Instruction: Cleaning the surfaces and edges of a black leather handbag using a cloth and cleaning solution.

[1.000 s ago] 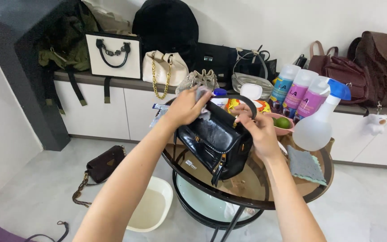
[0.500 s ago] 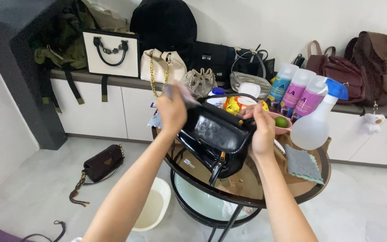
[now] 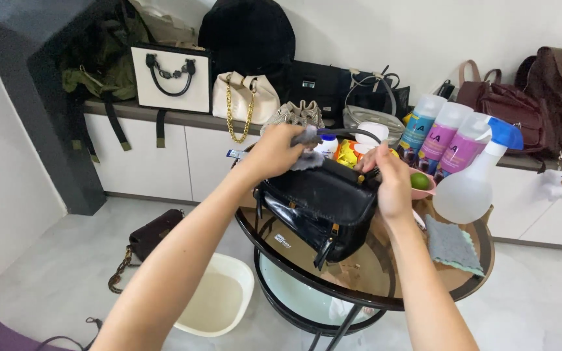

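Inside pink bowl [image 3: 422,189] — green lime [image 3: 419,181].

Wall: I see a plain white wall [image 3: 372,32] behind everything.
Floor: pale grey tiles [image 3: 47,260], evenly lit.
Cabinet: a low white cabinet [image 3: 157,162] runs along the wall, its dark ledge crowded with bags.
Pillar: a dark column [image 3: 40,117] at left, possibly a cupboard side.
Tabletop: round dark glass tabletop [image 3: 424,286], black-rimmed.

One head-worn camera looks down and forward, close over the round table [image 3: 469,286], facing the wall shelf [image 3: 164,117] beyond.
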